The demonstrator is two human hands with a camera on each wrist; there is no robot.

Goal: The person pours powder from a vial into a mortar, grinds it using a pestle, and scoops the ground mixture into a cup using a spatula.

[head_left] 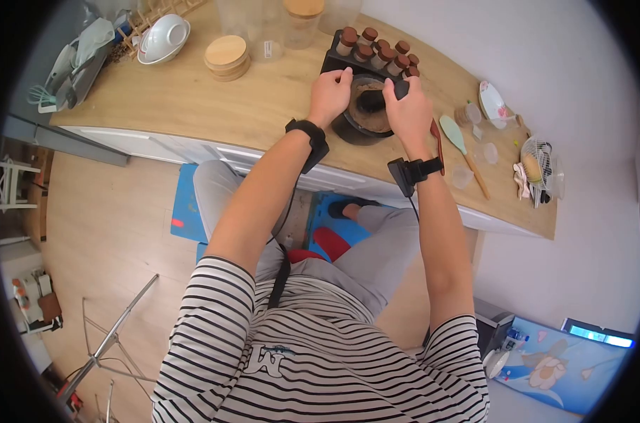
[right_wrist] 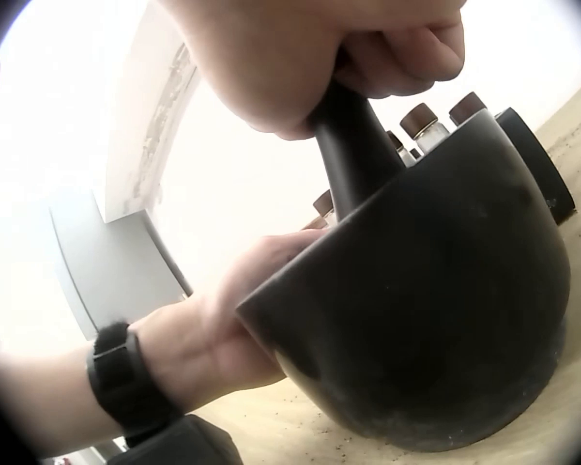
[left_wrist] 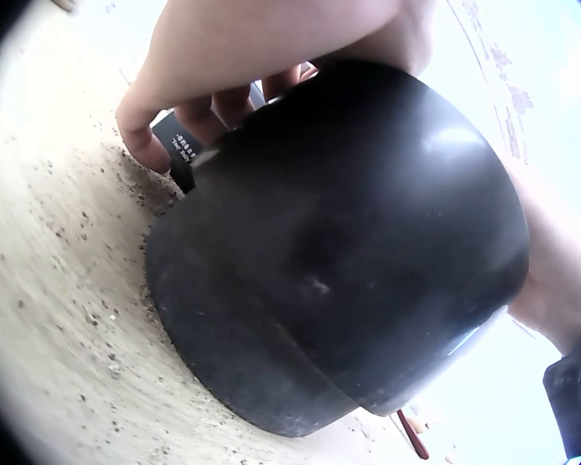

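A black mortar (head_left: 356, 134) stands near the counter's front edge with brown ground matter (head_left: 378, 122) inside. My left hand (head_left: 330, 97) holds the mortar's rim at its left side; in the left wrist view that hand (left_wrist: 271, 48) lies along the far side of the mortar (left_wrist: 349, 242). My right hand (head_left: 410, 116) grips the black pestle (head_left: 370, 101), whose lower end is inside the mortar. The right wrist view shows the fingers of that hand (right_wrist: 320, 58) curled round the pestle (right_wrist: 356, 155), which leans above the mortar (right_wrist: 436, 291).
Behind the mortar is a black rack (head_left: 332, 62) of brown-capped jars (head_left: 383, 56). To the right lie a green-headed spatula (head_left: 454, 132), small clear cups (head_left: 486, 152) and a wire basket (head_left: 538, 163). A wooden-lidded container (head_left: 227, 59) and white bowls (head_left: 163, 39) stand left. Crumbs dot the counter (left_wrist: 68, 291).
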